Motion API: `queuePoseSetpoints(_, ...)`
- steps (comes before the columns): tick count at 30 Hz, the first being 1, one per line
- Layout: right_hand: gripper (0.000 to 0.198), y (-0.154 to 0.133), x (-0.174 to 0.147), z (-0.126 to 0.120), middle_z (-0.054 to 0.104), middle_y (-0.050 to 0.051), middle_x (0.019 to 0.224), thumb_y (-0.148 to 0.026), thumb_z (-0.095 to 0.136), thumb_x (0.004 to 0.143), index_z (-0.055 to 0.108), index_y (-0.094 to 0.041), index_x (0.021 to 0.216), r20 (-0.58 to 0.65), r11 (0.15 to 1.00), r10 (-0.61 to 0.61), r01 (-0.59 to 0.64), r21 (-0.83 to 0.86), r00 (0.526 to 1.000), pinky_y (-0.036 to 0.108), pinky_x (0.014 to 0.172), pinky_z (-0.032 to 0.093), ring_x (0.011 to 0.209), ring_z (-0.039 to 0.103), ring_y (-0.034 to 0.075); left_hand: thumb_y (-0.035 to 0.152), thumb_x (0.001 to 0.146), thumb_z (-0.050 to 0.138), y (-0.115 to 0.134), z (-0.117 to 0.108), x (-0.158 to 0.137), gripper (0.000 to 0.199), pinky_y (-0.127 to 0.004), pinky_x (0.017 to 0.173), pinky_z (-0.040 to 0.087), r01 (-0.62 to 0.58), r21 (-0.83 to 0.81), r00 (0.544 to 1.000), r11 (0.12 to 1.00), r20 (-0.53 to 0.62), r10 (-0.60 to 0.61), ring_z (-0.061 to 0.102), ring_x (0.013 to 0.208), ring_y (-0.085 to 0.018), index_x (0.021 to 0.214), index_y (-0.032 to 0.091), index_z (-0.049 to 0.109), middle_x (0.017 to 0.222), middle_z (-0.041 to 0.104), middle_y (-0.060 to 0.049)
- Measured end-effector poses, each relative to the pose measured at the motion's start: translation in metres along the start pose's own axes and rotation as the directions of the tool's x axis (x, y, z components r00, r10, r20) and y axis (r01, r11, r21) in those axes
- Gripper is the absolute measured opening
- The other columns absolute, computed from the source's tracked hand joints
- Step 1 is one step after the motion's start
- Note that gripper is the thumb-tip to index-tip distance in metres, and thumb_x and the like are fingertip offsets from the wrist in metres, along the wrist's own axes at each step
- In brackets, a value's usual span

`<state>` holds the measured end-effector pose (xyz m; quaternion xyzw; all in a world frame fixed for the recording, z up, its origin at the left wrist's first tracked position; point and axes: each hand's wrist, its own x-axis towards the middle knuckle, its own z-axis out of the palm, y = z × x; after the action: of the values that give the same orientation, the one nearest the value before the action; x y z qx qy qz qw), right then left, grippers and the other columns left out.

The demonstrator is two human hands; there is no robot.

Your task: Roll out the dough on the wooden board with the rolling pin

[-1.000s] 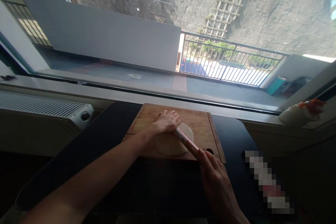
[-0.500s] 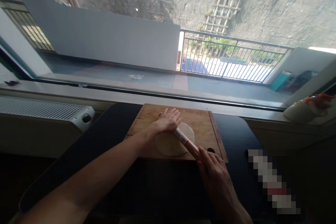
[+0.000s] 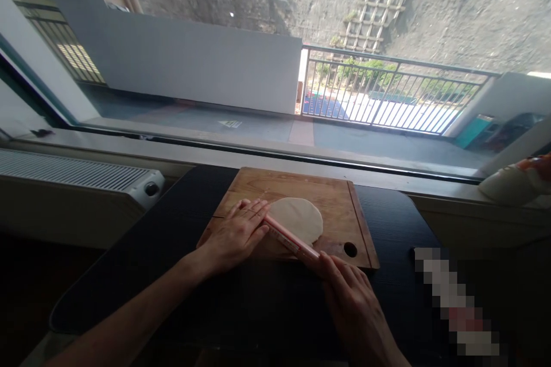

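A round, flat sheet of dough (image 3: 301, 218) lies on a wooden cutting board (image 3: 310, 183), which rests on a black tabletop (image 3: 206, 186) beside the windowsill (image 3: 172, 153). A rolling pin (image 3: 289, 242) slants across the near left edge of the dough, from the left hand down toward the right.

The left hand (image 3: 239, 228) lies palm down over the pin's far end, its grip spread, with the fingers stretched out toward the far side of the board. The right hand (image 3: 350, 287) curves over the near end, by the board's front edge; its underside is hidden, so I cannot tell whether that grip closes around the pin.

A dark round hole (image 3: 350, 249) marks the board's near right corner. A radiator (image 3: 81, 175) stands left of the tabletop.
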<state>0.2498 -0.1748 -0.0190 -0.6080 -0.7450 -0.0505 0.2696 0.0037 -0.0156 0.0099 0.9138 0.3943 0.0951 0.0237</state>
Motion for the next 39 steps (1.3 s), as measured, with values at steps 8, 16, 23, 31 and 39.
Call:
queuePoseSetpoints(8,0.039,0.012,0.023,-0.007,0.06,0.007,0.114,-0.024,0.042,0.091,0.044,-0.022,0.129,0.04,0.992,0.116,-0.114,-0.057,0.992,0.038,0.087,0.045,0.101,0.057,0.022,0.045,0.093,0.015,0.019,0.008,0.099,0.058,-0.044,0.113,0.008,0.081,-0.012,0.991,0.997,0.111,-0.079,0.018,0.139,-0.02,0.139,0.014,0.033,0.148,0.029,-0.008)
queuePoseSetpoints(16,0.043,0.018,0.02,-0.001,0.057,0.006,0.119,-0.022,0.039,0.092,0.039,-0.025,0.135,-0.021,0.986,0.136,-0.137,-0.092,0.991,0.037,0.086,0.048,0.103,0.056,0.021,0.048,0.092,0.019,0.031,0.007,0.13,0.056,-0.05,0.111,0.009,0.103,-0.03,0.987,0.994,0.128,-0.098,0.028,0.135,-0.023,0.131,0.018,0.045,0.142,0.04,-0.009)
queuePoseSetpoints(23,0.048,0.007,-0.003,-0.005,0.052,0.006,0.127,-0.017,0.038,0.092,0.035,-0.027,0.139,-0.011,1.0,-0.002,0.002,-0.014,1.0,0.037,0.09,0.045,0.111,0.052,0.022,0.042,0.094,0.017,0.019,-0.001,0.004,0.054,-0.041,0.114,0.01,0.059,-0.008,0.998,0.998,0.012,-0.059,0.021,0.138,-0.017,0.14,0.018,0.033,0.147,0.032,-0.006)
queuePoseSetpoints(31,0.035,0.008,0.017,-0.007,0.061,0.006,0.113,-0.027,0.039,0.094,0.047,-0.022,0.127,0.044,0.996,0.091,-0.09,-0.024,0.995,0.038,0.087,0.045,0.099,0.057,0.021,0.04,0.094,0.017,0.019,0.008,0.074,0.052,-0.045,0.113,0.008,0.068,-0.022,0.996,0.997,0.061,-0.067,0.025,0.136,-0.019,0.133,0.019,0.044,0.142,0.041,-0.006)
queuePoseSetpoints(39,0.044,0.001,0.013,-0.012,0.057,0.007,0.12,-0.021,0.037,0.093,0.037,-0.023,0.137,0.011,0.994,0.09,-0.089,-0.06,0.996,0.037,0.088,0.047,0.106,0.055,0.021,0.042,0.093,0.022,0.033,0.009,0.108,0.05,-0.048,0.112,0.013,0.075,-0.031,0.996,0.997,0.05,-0.073,0.034,0.132,-0.021,0.126,0.019,0.051,0.136,0.048,-0.008)
